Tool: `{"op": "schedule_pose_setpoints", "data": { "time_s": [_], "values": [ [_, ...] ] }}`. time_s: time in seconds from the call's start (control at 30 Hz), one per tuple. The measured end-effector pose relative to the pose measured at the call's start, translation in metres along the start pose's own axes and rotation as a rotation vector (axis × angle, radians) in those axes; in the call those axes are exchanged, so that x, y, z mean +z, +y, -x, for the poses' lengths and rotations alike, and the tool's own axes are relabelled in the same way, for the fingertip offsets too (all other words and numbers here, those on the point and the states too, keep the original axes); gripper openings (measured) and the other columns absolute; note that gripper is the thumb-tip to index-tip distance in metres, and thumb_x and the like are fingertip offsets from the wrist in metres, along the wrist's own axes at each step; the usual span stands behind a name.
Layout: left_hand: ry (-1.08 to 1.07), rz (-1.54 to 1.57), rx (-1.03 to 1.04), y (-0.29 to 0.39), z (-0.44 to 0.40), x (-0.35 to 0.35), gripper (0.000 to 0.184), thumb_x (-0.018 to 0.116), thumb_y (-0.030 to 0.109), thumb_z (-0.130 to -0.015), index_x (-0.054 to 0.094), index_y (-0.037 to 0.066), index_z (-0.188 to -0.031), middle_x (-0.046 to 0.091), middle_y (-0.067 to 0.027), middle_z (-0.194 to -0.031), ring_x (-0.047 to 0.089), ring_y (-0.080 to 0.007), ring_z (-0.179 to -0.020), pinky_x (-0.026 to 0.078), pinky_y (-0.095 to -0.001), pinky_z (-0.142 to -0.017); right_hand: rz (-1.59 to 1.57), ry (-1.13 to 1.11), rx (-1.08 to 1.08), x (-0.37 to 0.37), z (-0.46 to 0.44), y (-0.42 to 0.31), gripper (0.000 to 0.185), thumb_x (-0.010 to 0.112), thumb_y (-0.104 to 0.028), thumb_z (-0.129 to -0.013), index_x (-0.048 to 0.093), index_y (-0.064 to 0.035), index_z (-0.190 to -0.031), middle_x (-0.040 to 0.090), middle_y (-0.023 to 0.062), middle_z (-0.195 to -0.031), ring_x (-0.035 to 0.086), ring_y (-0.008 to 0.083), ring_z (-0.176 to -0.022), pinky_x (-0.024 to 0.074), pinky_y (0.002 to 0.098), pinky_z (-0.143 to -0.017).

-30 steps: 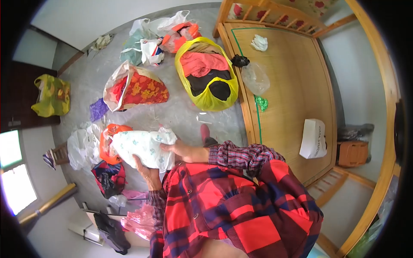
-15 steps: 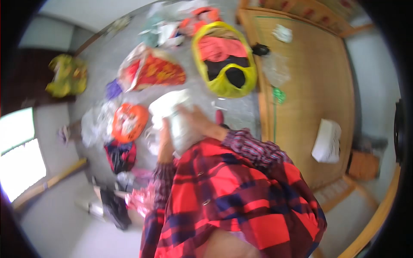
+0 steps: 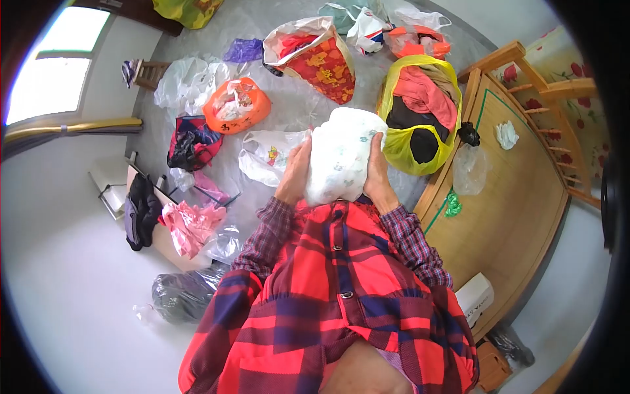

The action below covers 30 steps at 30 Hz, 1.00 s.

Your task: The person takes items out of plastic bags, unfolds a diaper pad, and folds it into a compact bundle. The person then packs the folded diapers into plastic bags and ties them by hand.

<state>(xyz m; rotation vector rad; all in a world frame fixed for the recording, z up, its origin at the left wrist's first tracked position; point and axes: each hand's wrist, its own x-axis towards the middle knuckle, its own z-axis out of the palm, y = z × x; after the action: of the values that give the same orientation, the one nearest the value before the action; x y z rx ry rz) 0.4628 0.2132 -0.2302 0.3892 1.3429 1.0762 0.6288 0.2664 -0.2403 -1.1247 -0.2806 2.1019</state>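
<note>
A soft white folded bundle [image 3: 344,157] with small blue-green prints is held up in front of my chest; whether it is cloth or padding I cannot tell. My left hand [image 3: 298,169] presses on its left side, fingers partly hidden behind it. On the opposite side my right hand [image 3: 378,172] grips the edge, thumb on the front face. Just left of my left hand lies a white plastic bag [image 3: 264,155] on the floor. Beyond my right hand stands a yellow bag [image 3: 413,148] filled with dark and pink clothes.
A red patterned bag [image 3: 331,69] stands ahead, with an orange bag [image 3: 252,108] to its left. Clear bags [image 3: 190,82] and a pink bag [image 3: 190,226] lie further left. A wooden bed [image 3: 505,217] with a mat runs along the right side.
The view has swung, so the room's things appear shifted and turned. The white bundle is now upright and squarely between both hands; my right hand has moved from its top to its right side.
</note>
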Motion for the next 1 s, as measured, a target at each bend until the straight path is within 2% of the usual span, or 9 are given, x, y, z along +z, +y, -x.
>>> {"op": "schedule_pose_setpoints", "data": {
  "time_s": [0.13,0.27,0.33,0.4,0.63,0.7,0.87,0.93,1.0],
  "values": [
    [0.158,-0.025,0.066,0.004,0.001,-0.026,0.042,0.042,0.034,-0.091,0.053,-0.003,-0.108,0.06,-0.0058,-0.085,0.056,-0.0117,-0.078,0.045,-0.0248,-0.069,-0.037,0.124,-0.152,-0.009,-0.02,0.007,0.065,0.04,-0.055,-0.086,0.041,-0.0016,-0.123,0.051,0.0087,-0.118,0.055,0.0192,-0.099,0.0443,0.0329,-0.086],
    [0.122,-0.455,0.368,-0.012,-0.017,-0.023,0.05,0.053,0.032,-0.086,0.045,-0.003,-0.121,0.051,-0.0174,-0.116,0.049,-0.0229,-0.107,0.039,-0.0329,-0.09,0.077,0.252,-0.32,0.008,-0.015,0.007,0.048,0.046,-0.04,-0.09,0.046,0.0018,-0.115,0.056,0.0087,-0.105,0.056,0.0176,-0.091,0.0459,0.0305,-0.079],
    [-0.023,-0.603,0.483,-0.01,-0.011,-0.014,0.057,0.058,0.027,-0.084,0.036,-0.003,-0.128,0.046,-0.0151,-0.122,0.041,-0.0205,-0.115,0.033,-0.03,-0.096,0.307,0.073,-0.373,0.037,0.002,0.004,0.045,0.044,-0.036,-0.092,0.045,0.0018,-0.116,0.055,0.0086,-0.106,0.056,0.0175,-0.092,0.0452,0.0309,-0.079],
    [-0.299,-0.281,0.395,0.028,0.014,-0.005,0.071,0.066,0.031,-0.077,0.031,-0.002,-0.129,0.042,-0.0142,-0.125,0.039,-0.0173,-0.116,0.032,-0.0297,-0.096,0.35,-0.054,-0.282,0.048,0.0,0.019,0.046,0.043,-0.036,-0.092,0.044,0.0012,-0.118,0.053,0.0081,-0.109,0.054,0.0168,-0.095,0.0431,0.0306,-0.081],
    [-0.162,-0.245,0.406,0.05,0.036,-0.066,0.077,0.077,0.029,-0.063,0.039,0.0,-0.123,0.052,-0.0115,-0.111,0.05,-0.0174,-0.101,0.042,-0.0304,-0.085,0.569,-0.322,-0.199,0.124,-0.01,0.034,0.051,0.045,-0.041,-0.09,0.043,-0.0001,-0.119,0.051,0.0086,-0.111,0.05,0.0157,-0.099,0.0398,0.0301,-0.083],
    [-0.121,-0.22,0.387,0.055,0.037,-0.076,0.07,0.076,0.026,-0.063,0.042,-0.001,-0.119,0.054,-0.0108,-0.107,0.051,-0.0167,-0.097,0.043,-0.0302,-0.082,0.98,-0.536,-0.296,0.141,-0.021,0.03,0.051,0.047,-0.041,-0.089,0.043,-0.0008,-0.12,0.053,0.0089,-0.108,0.051,0.0164,-0.097,0.0399,0.0299,-0.081],
    [-0.036,-0.197,0.227,0.067,0.04,-0.109,0.052,0.07,0.015,-0.063,0.05,0.0,-0.108,0.058,-0.008,-0.097,0.054,-0.0141,-0.087,0.044,-0.0295,-0.077,0.961,-0.594,-0.08,0.165,-0.064,0.057,0.054,0.049,-0.042,-0.087,0.043,-0.0007,-0.121,0.055,0.0079,-0.104,0.052,0.0168,-0.094,0.0408,0.029,-0.08],
    [0.004,0.002,0.267,0.074,0.053,-0.122,0.048,0.068,0.012,-0.063,0.05,0.0,-0.106,0.058,-0.0062,-0.096,0.055,-0.0132,-0.086,0.044,-0.0287,-0.075,0.732,-0.761,0.295,0.174,-0.07,0.069,0.054,0.05,-0.041,-0.087,0.042,-0.001,-0.122,0.053,0.0069,-0.11,0.05,0.0158,-0.098,0.0398,0.0282,-0.084],
    [0.026,0.09,0.291,0.078,0.054,-0.129,0.05,0.069,0.012,-0.064,0.05,0.001,-0.109,0.058,-0.0055,-0.097,0.055,-0.0136,-0.087,0.044,-0.0282,-0.077,0.785,-0.692,0.288,0.181,-0.076,0.072,0.052,0.051,-0.038,-0.087,0.042,-0.0013,-0.122,0.05,0.0058,-0.113,0.048,0.0145,-0.101,0.0389,0.0279,-0.086]
  ]
}}
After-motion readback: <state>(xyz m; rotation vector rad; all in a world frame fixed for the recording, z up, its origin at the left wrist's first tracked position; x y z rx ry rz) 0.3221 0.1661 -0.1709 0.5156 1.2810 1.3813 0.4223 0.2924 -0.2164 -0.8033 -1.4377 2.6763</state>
